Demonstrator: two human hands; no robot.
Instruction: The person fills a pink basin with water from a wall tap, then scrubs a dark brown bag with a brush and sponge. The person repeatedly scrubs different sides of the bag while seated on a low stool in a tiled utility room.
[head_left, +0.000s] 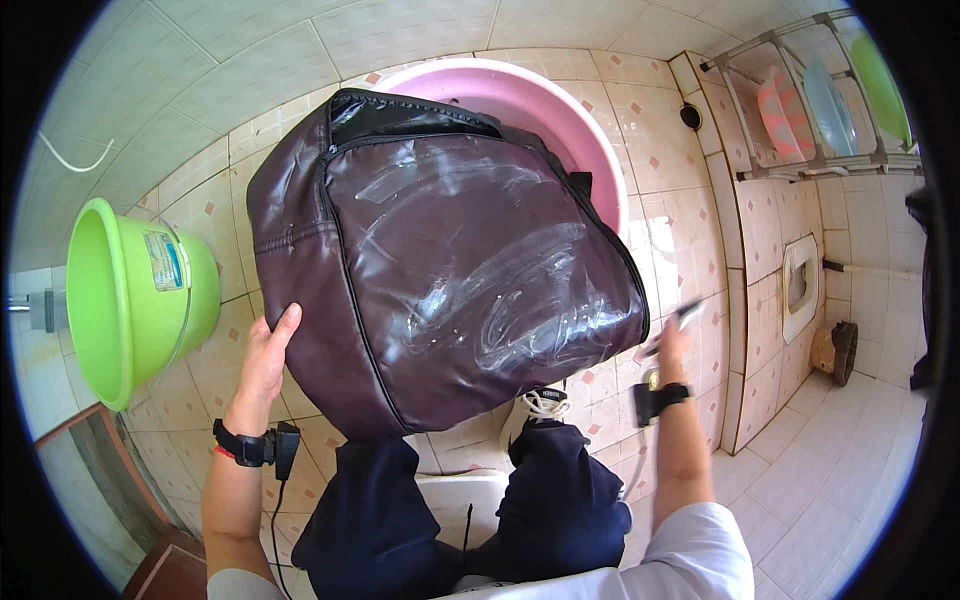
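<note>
A large dark maroon bag (450, 255) of shiny, leather-like material leans over the near part of a pink plastic basin (592, 112). Whitish, foamy smears streak its broad panel, and the zipper (420, 139) at its far end gapes. My left hand (268, 352) grips the bag's lower left side, thumb on top, the other fingers hidden behind it. Off the bag's right edge, my right hand (671, 356) is blurred and holds a slim dark object (688, 309) with a pale edge, too smeared to name. The bag's near edge meets my left knee.
A lime-green bucket (150, 300) with a wire handle lies tipped at left. On the right, a raised tiled step (735, 322) borders a squat toilet (800, 281). A metal rack (795, 97) holds several basins. A drain hole (691, 116) opens near the step.
</note>
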